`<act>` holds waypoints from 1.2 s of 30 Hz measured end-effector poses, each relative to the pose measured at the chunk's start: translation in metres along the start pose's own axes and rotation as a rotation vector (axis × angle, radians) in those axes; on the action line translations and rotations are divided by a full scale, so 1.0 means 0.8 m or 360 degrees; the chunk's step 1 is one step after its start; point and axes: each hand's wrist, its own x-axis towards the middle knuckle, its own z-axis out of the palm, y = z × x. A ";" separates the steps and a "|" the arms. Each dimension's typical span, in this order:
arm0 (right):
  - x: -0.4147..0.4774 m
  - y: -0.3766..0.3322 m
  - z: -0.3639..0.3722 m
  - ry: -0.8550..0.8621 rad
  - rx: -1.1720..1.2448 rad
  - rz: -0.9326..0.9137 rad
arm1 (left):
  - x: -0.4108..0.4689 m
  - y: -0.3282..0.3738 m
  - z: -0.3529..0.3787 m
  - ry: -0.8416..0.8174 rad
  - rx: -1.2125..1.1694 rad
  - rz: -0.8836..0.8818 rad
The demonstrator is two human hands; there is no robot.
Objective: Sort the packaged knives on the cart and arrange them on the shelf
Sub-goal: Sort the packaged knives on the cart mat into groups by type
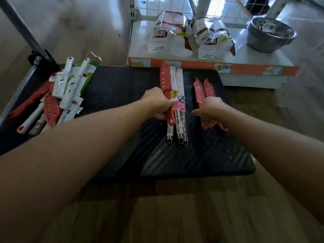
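Observation:
On the black cart top [122,88], my left hand [157,101] grips a long red sheathed knife [165,81] that lies beside a small row of steel-handled knives in pink and white card sleeves [179,106]. To the right, my right hand [209,109] rests on two shorter red sheathed knives [204,89] lying side by side, with its fingers curled around their handles. A mixed pile of red and white packaged knives [59,95] lies at the cart's left end. The white shelf [259,62] stands just beyond the cart.
On the shelf lie two plastic bags of goods [189,35] and a steel bowl [270,35] at the right. An orange price strip [192,64] runs along the shelf's front edge. The cart's black handle post [26,32] rises at the far left. Wooden floor surrounds the cart.

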 end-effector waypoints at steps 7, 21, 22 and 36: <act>-0.001 0.057 -0.030 0.0007 -0.0109 0.0106 | 0.011 0.049 0.066 -0.0100 0.0012 0.0040; 0.020 0.102 -0.035 0.0093 -0.0043 0.0073 | 0.040 0.082 0.148 0.0024 0.0133 0.0236; 0.022 0.103 -0.034 0.0086 -0.0062 0.0074 | 0.042 0.081 0.150 0.0026 0.0130 0.0240; 0.035 0.089 -0.033 0.0199 -0.0032 -0.0088 | 0.039 0.062 0.104 0.0251 0.0570 0.0556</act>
